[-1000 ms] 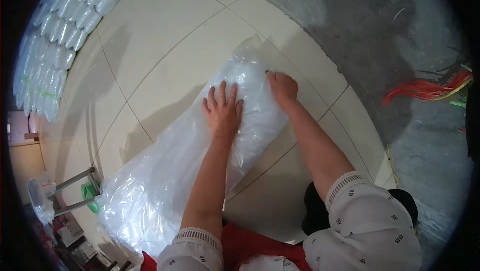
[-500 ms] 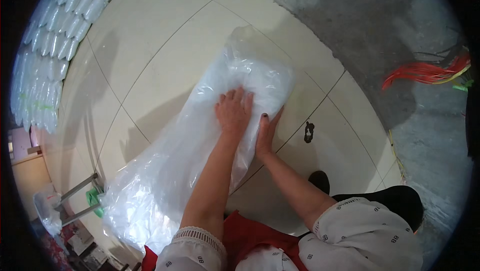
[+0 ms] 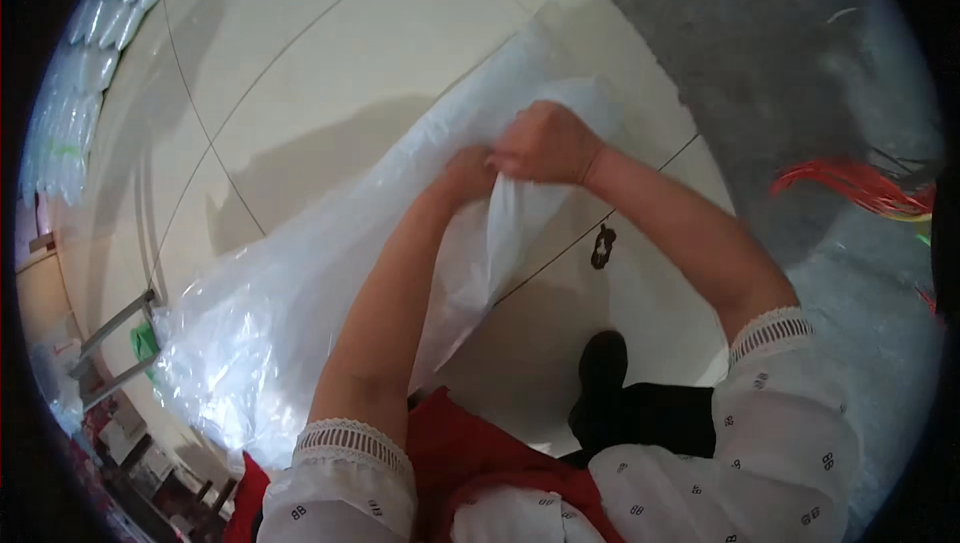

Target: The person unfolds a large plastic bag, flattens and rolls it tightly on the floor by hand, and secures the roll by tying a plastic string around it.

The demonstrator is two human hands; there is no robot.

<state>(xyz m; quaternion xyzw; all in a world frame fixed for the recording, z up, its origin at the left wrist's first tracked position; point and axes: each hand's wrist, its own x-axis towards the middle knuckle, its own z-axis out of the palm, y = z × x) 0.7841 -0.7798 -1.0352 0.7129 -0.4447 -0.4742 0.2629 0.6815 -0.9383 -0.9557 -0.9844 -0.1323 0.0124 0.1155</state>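
Plastic, thin and see-through, is spread over the floor in one big piece (image 3: pixel 300 293). On a clock laid over the view, it is stretched from just past 12 o'clock down to 8 o'clock. It is covered in soft creases, and it is made wide, bright and shiny near 8 o'clock. A fold is pulled up near the middle.

Two hands are seen. At 1 o'clock, near the middle, the plastic is gripped by the right hand (image 3: pixel 548 143), which is curled into a fist. The left hand (image 3: pixel 468 175) is held right by it, at 12 o'clock, on the plastic. Its fingers are mostly hidden, so it cannot be told how tightly they are closed.

Two white sleeves (image 3: pixel 345 493) and one red cloth (image 3: pixel 465 438) are worn. One black shoe (image 3: pixel 603 368) is seen between 4 and 5 o'clock. One small dark thing (image 3: pixel 602 247) is seen on pale tiles (image 3: pixel 330 63), near the middle toward 3 o'clock.

One bunch of red strips (image 3: pixel 855 188) is laid between 2 and 3 o'clock. Two grey bars (image 3: pixel 115 328) and one green thing (image 3: pixel 145 341) are seen between 8 and 9 o'clock. Many clear packs (image 3: pixel 120 3) are piled at 10 o'clock.
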